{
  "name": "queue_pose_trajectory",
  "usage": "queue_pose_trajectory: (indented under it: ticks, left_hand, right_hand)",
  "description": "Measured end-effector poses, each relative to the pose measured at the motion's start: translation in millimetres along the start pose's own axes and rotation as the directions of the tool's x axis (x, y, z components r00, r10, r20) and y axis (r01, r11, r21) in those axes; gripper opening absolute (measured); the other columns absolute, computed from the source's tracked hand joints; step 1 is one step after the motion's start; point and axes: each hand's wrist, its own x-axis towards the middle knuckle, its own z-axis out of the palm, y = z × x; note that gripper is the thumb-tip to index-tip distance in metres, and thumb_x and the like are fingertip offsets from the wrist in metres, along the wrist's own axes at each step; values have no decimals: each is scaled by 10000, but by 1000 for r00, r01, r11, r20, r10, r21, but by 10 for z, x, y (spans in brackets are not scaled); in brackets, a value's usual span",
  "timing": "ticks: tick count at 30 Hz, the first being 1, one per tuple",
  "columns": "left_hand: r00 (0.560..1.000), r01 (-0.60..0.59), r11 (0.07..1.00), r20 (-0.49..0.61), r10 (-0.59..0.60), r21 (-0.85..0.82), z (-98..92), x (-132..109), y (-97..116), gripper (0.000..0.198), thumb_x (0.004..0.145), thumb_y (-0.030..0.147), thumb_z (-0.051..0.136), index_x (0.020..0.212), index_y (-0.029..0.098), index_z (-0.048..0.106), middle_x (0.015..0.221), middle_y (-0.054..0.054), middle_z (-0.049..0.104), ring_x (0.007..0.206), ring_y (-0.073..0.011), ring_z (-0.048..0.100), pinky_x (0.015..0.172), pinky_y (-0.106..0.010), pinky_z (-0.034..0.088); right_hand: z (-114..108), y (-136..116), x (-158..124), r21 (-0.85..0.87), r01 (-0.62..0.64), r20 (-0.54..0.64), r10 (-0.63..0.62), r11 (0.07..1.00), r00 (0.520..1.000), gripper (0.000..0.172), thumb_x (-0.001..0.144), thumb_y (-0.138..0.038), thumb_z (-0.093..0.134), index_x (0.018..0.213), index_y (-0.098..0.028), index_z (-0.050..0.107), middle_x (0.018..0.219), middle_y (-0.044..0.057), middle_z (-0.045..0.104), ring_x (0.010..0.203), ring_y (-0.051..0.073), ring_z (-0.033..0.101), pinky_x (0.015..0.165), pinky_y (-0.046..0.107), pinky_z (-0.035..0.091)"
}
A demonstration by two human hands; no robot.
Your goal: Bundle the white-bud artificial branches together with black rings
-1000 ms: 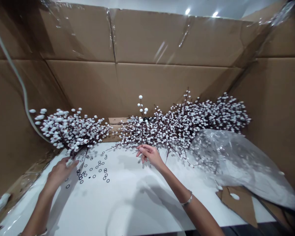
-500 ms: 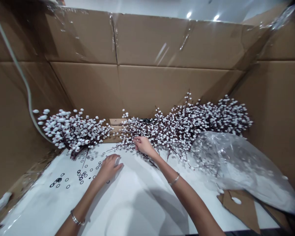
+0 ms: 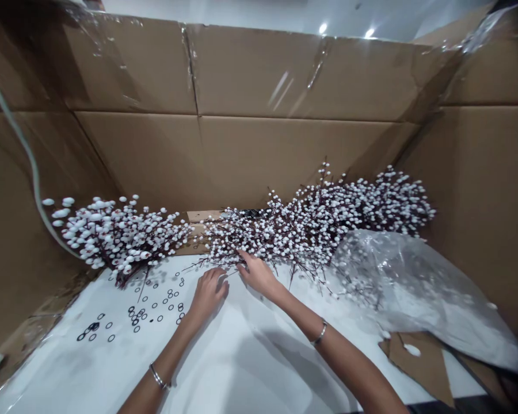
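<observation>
White-berried artificial branches [image 3: 285,230] with dark stems lie in a heap along the back of the white tabletop [image 3: 250,356]. My right hand [image 3: 259,277] is at the heap's front edge, forefinger stretched toward the berries and thumb apart from it. Close by on the left, my left hand [image 3: 208,294] rests low over the table with bent fingers and its thumb apart. A thin stem shows between the two hands; whether either touches it is unclear. Left of them stands a separate bunch of berry branches [image 3: 123,236], its stems gathered at the bottom.
Small black rings [image 3: 138,315] lie scattered left of my left hand. A clear plastic bag [image 3: 414,282] covers part of the branches at right, near a torn cardboard piece [image 3: 418,359]. Cardboard walls [image 3: 302,144] enclose the back and sides. A pale cable [image 3: 30,155] hangs at left.
My right hand has come down and back from the berries, its pinch loosening. My left hand has moved right, closer to it. The view has shifted slightly.
</observation>
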Motion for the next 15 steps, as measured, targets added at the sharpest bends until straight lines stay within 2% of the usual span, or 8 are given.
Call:
queue_pose_trajectory:
  ticks: [3,6,8,10,12,13,15]
  left_hand:
    - [998,40,991,-45,-46,-128,52,-4,-40,241,869,275,522,1095,252,602,1206,-102,633,1201,-299,549,1053,-484,404]
    - [964,209,932,-95,-247,-295,108,5,-172,332,857,338,550,1174,244,511,1264,-130,558,1201,-293,550,1014,-486,460]
    - [892,358,862,-142,-430,-360,112,30,-279,423,876,399,523,1252,246,402,1311,-172,476,1166,-300,563,916,-498,518]
    - [754,480,751,-224,-617,-453,72,72,-368,522,849,467,578,1278,293,338,1393,-163,374,1235,-297,516,955,-502,499]
    - [658,508,664,-250,-710,-549,8,132,-425,661,798,530,644,1312,322,286,1473,-153,272,1310,-295,453,1027,-496,454]
    - [638,509,627,-231,-735,-590,-20,169,-442,717,781,552,656,1333,321,261,1490,-156,251,1326,-296,438,1041,-490,443]
    - [639,493,562,-162,-752,-664,-46,254,-461,770,773,556,662,1365,312,235,1488,-158,275,1317,-292,451,1027,-464,457]
  right_hand:
    - [-146,95,-176,82,160,26,-163,984,986,475,957,-267,474,1431,-241,481,1307,103,629,1084,237,646,886,310,475]
    - [-243,220,-321,141,280,47,-289,950,956,392,970,-268,458,1344,-225,567,1265,76,655,1097,207,630,935,303,470]
    - [-231,312,-381,66,278,3,-279,958,960,379,957,-255,472,1312,-198,591,1289,98,637,1158,228,589,985,337,447]
    - [-146,400,-411,-96,224,-67,-230,970,971,444,908,-245,538,1348,-194,569,1399,136,554,1279,300,491,1049,429,393]
    - [-11,474,-423,-249,172,-100,-202,953,974,581,851,-239,605,1423,-226,503,1525,150,418,1380,374,362,1090,537,314]
    - [62,503,-425,-299,160,-99,-197,941,975,640,835,-238,621,1455,-246,465,1569,145,353,1416,395,301,1099,577,278]
    - [193,544,-427,-349,159,-81,-199,923,977,691,840,-238,619,1496,-269,403,1608,131,282,1446,400,250,1109,607,243]
